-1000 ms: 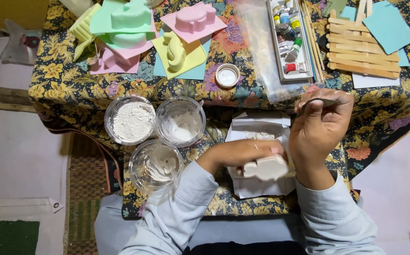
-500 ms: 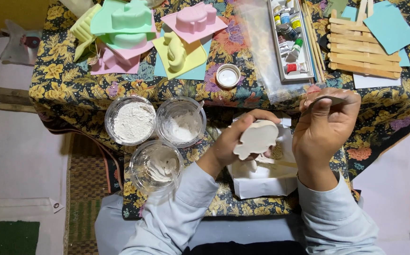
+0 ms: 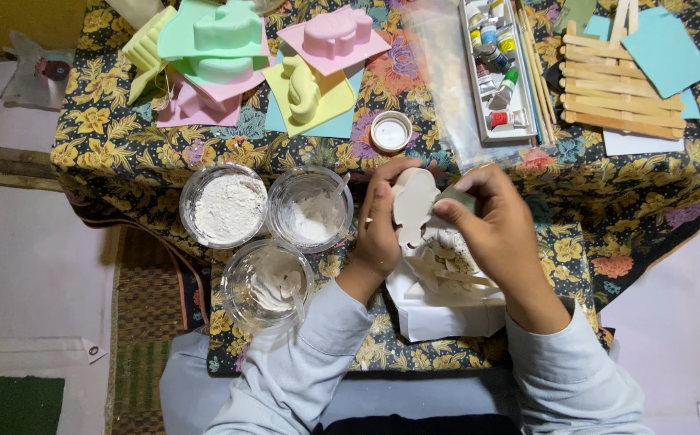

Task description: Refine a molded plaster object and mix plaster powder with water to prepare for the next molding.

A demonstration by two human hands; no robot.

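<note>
White plaster cast figure (image 3: 413,205) is gripped by your left hand (image 3: 381,229) and right hand (image 3: 495,229) above the white paper sheet (image 3: 447,318); excess finger pressure could snap it.

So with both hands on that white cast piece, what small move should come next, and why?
Probably a light stroke of the right hand along the edge of the flat white plaster cast shape. The left hand holds it raised over the white paper sheet littered with plaster scraps, and the right fingers pinch something small and grey against its rim.
</note>
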